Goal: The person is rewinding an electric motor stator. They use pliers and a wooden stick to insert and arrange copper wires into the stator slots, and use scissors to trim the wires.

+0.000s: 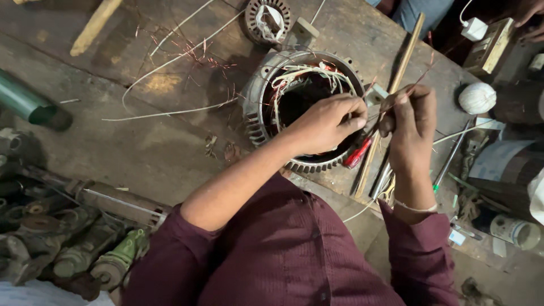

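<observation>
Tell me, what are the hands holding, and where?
Both hands, left hand and right hand, pinch thin copper wires between fingers, at the loose ends above the motor housing.

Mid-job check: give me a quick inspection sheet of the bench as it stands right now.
Surface: worn wooden bench, stained, with copper wire scraps.
Job's things: motor stator with white-sleeved windings; thin wire between both hands.
Clutter: wooden stick, red-handled tool, white twine ball, small stator, green pipe.
Grippers: left hand and right hand pinch wire over the stator rim.
Cables: loose white cords across the bench.
Surroundings: old motor parts lower left; tins at right.
</observation>
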